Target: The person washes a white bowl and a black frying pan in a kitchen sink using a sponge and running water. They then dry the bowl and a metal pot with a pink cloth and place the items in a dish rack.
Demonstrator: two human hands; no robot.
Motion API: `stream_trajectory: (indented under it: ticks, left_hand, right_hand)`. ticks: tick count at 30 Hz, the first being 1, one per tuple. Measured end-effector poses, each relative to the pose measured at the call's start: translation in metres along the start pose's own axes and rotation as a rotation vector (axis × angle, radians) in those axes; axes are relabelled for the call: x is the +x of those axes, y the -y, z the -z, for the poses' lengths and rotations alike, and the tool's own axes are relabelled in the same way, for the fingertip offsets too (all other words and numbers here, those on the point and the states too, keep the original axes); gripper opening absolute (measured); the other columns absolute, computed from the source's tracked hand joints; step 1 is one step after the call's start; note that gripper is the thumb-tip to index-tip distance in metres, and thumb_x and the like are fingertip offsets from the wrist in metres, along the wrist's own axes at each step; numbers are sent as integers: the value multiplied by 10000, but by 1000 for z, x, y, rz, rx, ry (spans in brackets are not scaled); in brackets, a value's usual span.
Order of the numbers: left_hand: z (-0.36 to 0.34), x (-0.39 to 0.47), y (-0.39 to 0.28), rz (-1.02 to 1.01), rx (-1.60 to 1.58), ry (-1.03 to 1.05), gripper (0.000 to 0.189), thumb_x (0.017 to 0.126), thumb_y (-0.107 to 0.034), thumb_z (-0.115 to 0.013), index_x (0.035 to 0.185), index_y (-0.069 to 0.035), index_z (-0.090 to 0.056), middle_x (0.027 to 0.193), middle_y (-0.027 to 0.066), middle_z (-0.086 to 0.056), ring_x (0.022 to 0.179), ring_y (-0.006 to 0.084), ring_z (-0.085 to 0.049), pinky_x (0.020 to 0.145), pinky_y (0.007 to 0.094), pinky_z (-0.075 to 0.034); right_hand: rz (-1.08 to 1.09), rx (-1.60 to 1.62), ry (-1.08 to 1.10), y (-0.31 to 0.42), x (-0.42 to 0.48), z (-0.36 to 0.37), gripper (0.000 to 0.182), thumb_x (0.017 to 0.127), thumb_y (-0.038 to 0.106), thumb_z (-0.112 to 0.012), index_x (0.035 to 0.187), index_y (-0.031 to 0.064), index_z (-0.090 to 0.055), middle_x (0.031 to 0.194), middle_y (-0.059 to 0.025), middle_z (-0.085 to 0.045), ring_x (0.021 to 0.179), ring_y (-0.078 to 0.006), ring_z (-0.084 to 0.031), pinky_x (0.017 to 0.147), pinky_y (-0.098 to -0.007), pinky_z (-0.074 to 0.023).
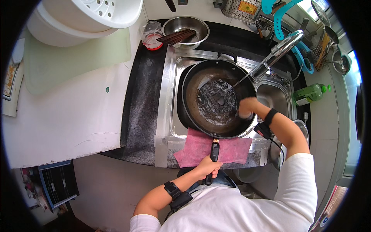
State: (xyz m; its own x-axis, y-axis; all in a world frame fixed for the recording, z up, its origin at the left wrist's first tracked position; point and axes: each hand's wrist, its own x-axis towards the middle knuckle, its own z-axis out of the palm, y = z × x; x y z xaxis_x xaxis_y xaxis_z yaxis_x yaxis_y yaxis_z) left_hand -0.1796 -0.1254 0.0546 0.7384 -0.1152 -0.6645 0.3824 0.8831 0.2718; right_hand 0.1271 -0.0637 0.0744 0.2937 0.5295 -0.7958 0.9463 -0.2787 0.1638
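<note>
A large dark wok (191, 95) rests over the left basin of a steel double sink, with water (217, 101) swirling in its bottom. My left hand (209, 167) is wrapped around its black long handle (214, 152), close to my body. Inside the wok's right wall, my right hand (247, 106) is blurred by motion. A pale patch shows under its fingers, too unclear to name. From the chrome faucet (268, 61), a thin stream runs into the wok. A pink cloth (203, 148) lies under the wok's near rim, across the sink's front edge.
Behind the wok, a steel bowl (200, 40) carries dark chopsticks (176, 37) across its rim, beside a clear red-rimmed container (152, 37). A green soap bottle (308, 94) stands right of the small basin (271, 94). White plastic basins (63, 34) sit on the left counter (78, 107).
</note>
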Motion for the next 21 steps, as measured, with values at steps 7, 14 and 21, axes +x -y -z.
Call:
stream_trajectory:
  ticks: [7,14,21]
  left_hand:
    - [-2,-1,-3,13,12,-13,214,832,-19,-546,780,-103,-357,559,-4,-376,406,90,-382,372,267,-336]
    - [6,-4,-5,-8,-3,41,217,832,-26,-552,753,-101,-364,562,-3,-376,406,92,-382,369,266,-335]
    - [-2,1,-1,-20,12,-6,202,833,-30,-548,752,-96,-376,561,-3,-378,403,88,-383,365,264,-331]
  right_hand:
    - [-26,884,-750,64,107,-18,484,869,459,-428,1003,-5,-427,903,-320,-582,859,-477,-565,776,-514,-436]
    - [95,691,-158,26,31,-20,575,796,473,-548,1111,-4,-481,939,-224,-617,835,-368,-615,704,-445,-490]
    - [197,832,-676,87,86,-9,444,888,431,-428,962,-6,-433,961,-290,-573,894,-443,-554,748,-489,-442]
